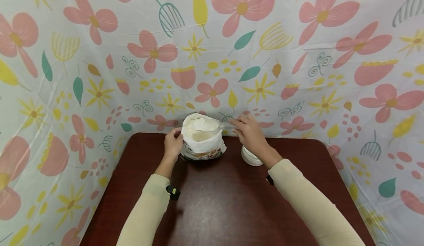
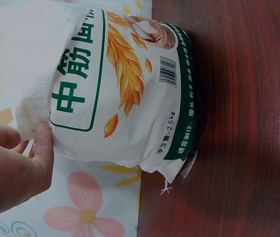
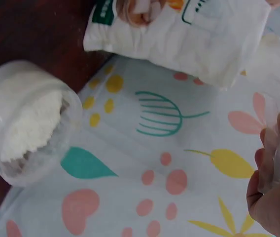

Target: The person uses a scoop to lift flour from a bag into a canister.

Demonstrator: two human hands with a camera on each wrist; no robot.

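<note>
A white flour bag (image 1: 202, 146) with green print and a wheat picture stands at the table's back edge, its top folded open on pale flour (image 1: 200, 136). My left hand (image 1: 173, 144) pinches the bag's rim on the left side, as the left wrist view also shows. From the right, my right hand (image 1: 250, 133) grips the handle of a clear plastic scoop (image 1: 213, 126). The scoop's bowl is over the bag's mouth and carries white flour. Below the right hand is a clear round jar (image 3: 29, 123), partly filled with white flour.
The dark red wooden table (image 1: 232, 201) carries the bag and the jar near its back edge. A flower-printed cloth (image 1: 212, 54) hangs close behind and along both sides. A little white powder (image 2: 190, 165) lies by the bag's base.
</note>
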